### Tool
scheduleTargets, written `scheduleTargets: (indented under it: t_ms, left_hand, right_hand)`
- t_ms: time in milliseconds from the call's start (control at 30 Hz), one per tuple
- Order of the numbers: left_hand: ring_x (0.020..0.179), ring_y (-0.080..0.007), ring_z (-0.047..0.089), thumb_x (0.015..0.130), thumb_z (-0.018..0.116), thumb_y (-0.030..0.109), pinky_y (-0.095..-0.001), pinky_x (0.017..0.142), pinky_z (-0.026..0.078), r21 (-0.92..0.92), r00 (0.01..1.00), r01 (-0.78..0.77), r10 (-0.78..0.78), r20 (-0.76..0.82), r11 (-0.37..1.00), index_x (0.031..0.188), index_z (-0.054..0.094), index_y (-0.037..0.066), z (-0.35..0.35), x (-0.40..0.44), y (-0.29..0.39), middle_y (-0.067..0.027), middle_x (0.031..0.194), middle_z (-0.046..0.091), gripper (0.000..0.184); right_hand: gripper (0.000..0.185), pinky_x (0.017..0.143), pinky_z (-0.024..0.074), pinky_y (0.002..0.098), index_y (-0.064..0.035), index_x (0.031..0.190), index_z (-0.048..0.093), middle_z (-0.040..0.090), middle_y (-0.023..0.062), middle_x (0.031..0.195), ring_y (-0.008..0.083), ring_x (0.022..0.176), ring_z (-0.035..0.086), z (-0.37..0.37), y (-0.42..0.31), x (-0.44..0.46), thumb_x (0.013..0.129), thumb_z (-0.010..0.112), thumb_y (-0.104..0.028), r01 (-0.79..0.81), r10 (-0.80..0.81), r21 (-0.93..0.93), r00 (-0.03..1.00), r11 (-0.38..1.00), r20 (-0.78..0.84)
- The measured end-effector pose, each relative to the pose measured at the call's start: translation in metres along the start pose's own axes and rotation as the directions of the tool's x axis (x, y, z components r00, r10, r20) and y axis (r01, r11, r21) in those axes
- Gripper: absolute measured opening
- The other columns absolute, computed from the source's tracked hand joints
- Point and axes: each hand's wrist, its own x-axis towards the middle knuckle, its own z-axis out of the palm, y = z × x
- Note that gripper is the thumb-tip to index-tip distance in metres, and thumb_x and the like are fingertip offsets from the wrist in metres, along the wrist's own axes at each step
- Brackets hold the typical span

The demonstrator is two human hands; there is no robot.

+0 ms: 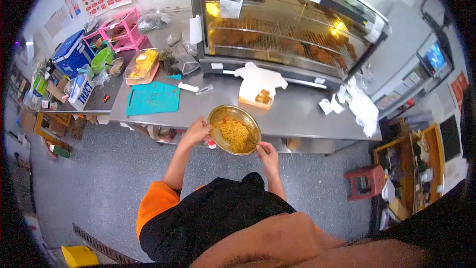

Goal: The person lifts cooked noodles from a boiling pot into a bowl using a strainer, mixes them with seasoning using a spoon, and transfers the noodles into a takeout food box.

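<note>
A round metal bowl point(252, 124) is held in front of the steel counter's edge, tilted so that its inside faces me. Yellow-orange noodles point(234, 135) lie in it. My left hand point(199, 131) is closed on the bowl's left rim. At the lower right rim, my right hand point(267, 156) pinches the edge between thumb and fingers; a thin dark utensil seems to lie in the bowl near it, too small to name. Behind the bowl, a paper-lined box point(255, 103) holds a browned piece of food point(263, 97).
A lit glass display cabinet point(277, 30) with browned food stands on the counter point(307, 119). To the left lie a teal cutting board point(152, 98), a white-handled tool point(188, 87) and a clear container point(141, 65) of yellow food. A red stool point(366, 181) stands at right on the floor.
</note>
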Motion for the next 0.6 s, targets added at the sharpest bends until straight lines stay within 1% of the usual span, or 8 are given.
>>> scheduleTargets:
  t_ms: [100,167,267,333,400,500,567,600]
  left_hand:
    - [0.052,-0.0188,0.062,0.079,0.056,0.013,-0.0273,0.039,0.048,0.055,0.988,-0.101,0.107,-0.115,0.993,0.089,0.043,-0.007,0.012,0.068,0.038,-0.0114,0.068,0.057,0.026]
    - [0.048,-0.0179,0.06,0.076,0.058,0.014,-0.0279,0.04,0.048,0.295,0.984,-0.123,0.154,-0.085,0.948,0.085,0.045,-0.007,0.019,0.087,0.077,-0.01,0.06,0.056,0.026]
    - [0.047,-0.0185,0.06,0.075,0.057,0.014,-0.0307,0.041,0.048,0.316,0.956,-0.088,0.169,-0.241,0.945,0.08,0.048,-0.006,0.036,0.14,0.086,-0.0103,0.053,0.055,0.023]
    - [0.044,-0.0238,0.058,0.073,0.058,0.014,-0.0348,0.044,0.048,0.388,0.95,-0.075,0.184,-0.252,0.919,0.077,0.049,-0.006,0.047,0.165,0.1,-0.0173,0.055,0.056,0.022]
    - [0.052,-0.0339,0.06,0.072,0.058,0.014,-0.0407,0.051,0.049,0.533,0.938,-0.061,0.231,-0.258,0.844,0.079,0.048,-0.009,0.055,0.189,0.111,-0.0251,0.065,0.058,0.025]
    - [0.065,-0.0405,0.059,0.071,0.058,0.013,-0.0454,0.059,0.049,0.698,0.908,-0.062,0.331,-0.258,0.714,0.082,0.047,-0.009,0.071,0.209,0.132,-0.0298,0.073,0.057,0.027]
    - [0.069,-0.0418,0.059,0.071,0.058,0.013,-0.0465,0.062,0.048,0.711,0.924,-0.033,0.293,-0.247,0.702,0.084,0.046,-0.01,0.082,0.221,0.142,-0.0299,0.074,0.057,0.028]
    - [0.073,-0.0431,0.058,0.07,0.058,0.012,-0.0476,0.064,0.048,0.732,0.929,-0.023,0.284,-0.235,0.681,0.085,0.046,-0.01,0.085,0.228,0.144,-0.0299,0.074,0.057,0.03]
  right_hand:
    - [0.024,0.068,0.0477,0.0266,-0.0039,0.104,0.054,0.059,0.0054,0.098,0.0127,0.086,0.056,-0.01,-0.011,0.075,0.082,0.06,-0.013,-0.018,0.019,-0.014,0.998,1.0,0.058]
    - [0.024,0.068,0.0474,0.0268,-0.0038,0.103,0.054,0.058,0.0056,0.098,0.0132,0.086,0.056,-0.016,-0.017,0.121,0.083,0.059,-0.015,-0.056,0.057,-0.009,0.99,0.998,0.126]
    - [0.023,0.068,0.0471,0.0269,-0.0041,0.103,0.054,0.058,0.006,0.095,0.0145,0.084,0.056,-0.033,-0.026,0.179,0.085,0.057,-0.018,-0.112,0.124,-0.067,0.968,0.991,0.217]
    - [0.019,0.062,0.0492,0.0273,-0.004,0.1,0.051,0.057,0.0078,0.096,0.0142,0.084,0.056,-0.04,-0.025,0.21,0.085,0.057,-0.014,-0.142,0.15,-0.049,0.946,0.989,0.288]
    - [0.02,0.06,0.0491,0.027,-0.0037,0.101,0.051,0.059,0.0081,0.094,0.0143,0.081,0.058,-0.044,-0.03,0.231,0.086,0.055,-0.015,-0.173,0.197,-0.104,0.932,0.979,0.304]
    - [0.02,0.056,0.0488,0.027,-0.0031,0.103,0.049,0.062,0.0085,0.088,0.0144,0.075,0.06,-0.054,-0.052,0.254,0.087,0.053,-0.015,-0.205,0.26,-0.189,0.904,0.96,0.34]
    - [0.021,0.053,0.0485,0.0272,-0.0029,0.104,0.049,0.063,0.0087,0.085,0.0144,0.071,0.061,-0.06,-0.057,0.267,0.088,0.052,-0.016,-0.216,0.288,-0.222,0.88,0.951,0.376]
    - [0.02,0.052,0.0486,0.0287,-0.0032,0.104,0.05,0.064,0.0095,0.082,0.0161,0.068,0.061,-0.06,-0.054,0.272,0.088,0.051,-0.015,-0.107,0.188,-0.225,0.905,0.969,0.381]
